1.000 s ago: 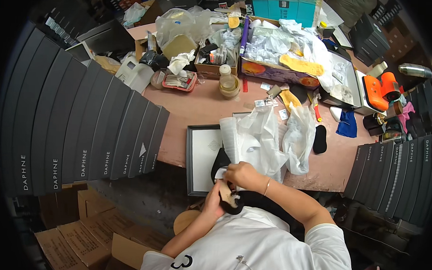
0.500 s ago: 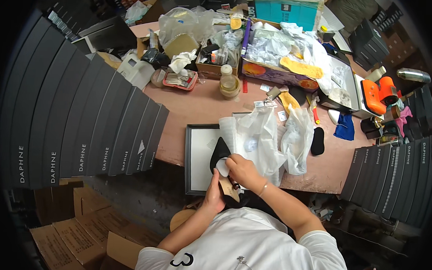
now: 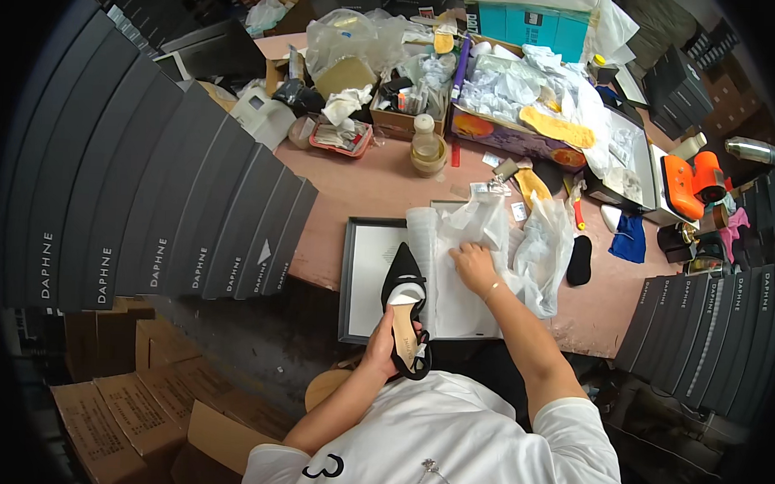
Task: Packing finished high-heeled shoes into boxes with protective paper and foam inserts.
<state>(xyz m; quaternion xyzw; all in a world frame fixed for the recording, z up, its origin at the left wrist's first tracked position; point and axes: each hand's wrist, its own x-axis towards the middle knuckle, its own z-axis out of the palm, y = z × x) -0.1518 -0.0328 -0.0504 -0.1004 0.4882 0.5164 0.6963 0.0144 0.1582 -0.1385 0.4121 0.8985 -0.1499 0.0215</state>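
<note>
Your left hand [image 3: 390,343] grips the shoe [image 3: 405,307] over the box [image 3: 362,275]; right hand [image 3: 474,266] flat, open on the tissue [image 3: 454,295] inside.

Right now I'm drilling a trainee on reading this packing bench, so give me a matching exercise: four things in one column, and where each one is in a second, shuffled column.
Things:
1. black pointed shoe
2. white tissue paper
3. orange tool
4. stack of dark shoebox lids

Places:
A. far right of the table
B. under the right hand, in the open box
C. held in the left hand
D. fanned out left of the open box

Pairs: 1-C, 2-B, 3-A, 4-D
</note>
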